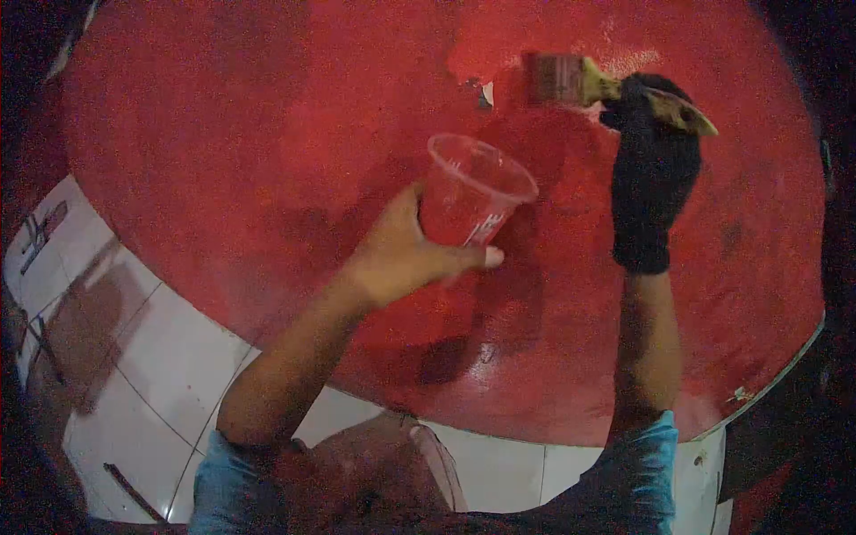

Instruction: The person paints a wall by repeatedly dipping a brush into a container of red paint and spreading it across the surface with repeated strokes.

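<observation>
My bare left hand (415,250) is wrapped round a clear plastic cup (477,192) with white lettering on its side. The cup tilts a little, its open rim facing up and away from me. In a black glove, my right hand (655,152) grips a paintbrush (602,82) by its yellowish handle. The wide bristles point left and are near or against the red surface (267,160); contact is hard to make out. Wet, glossy patches show around the bristles. Just left of the brush lies a small pale spot (487,94) on the red surface.
The large red surface has a curved edge and fills most of the view. White floor tiles (169,374) show below and to its left. A thin dark stick (134,490) lies on the tiles at lower left. Shadows of my arms fall across the red.
</observation>
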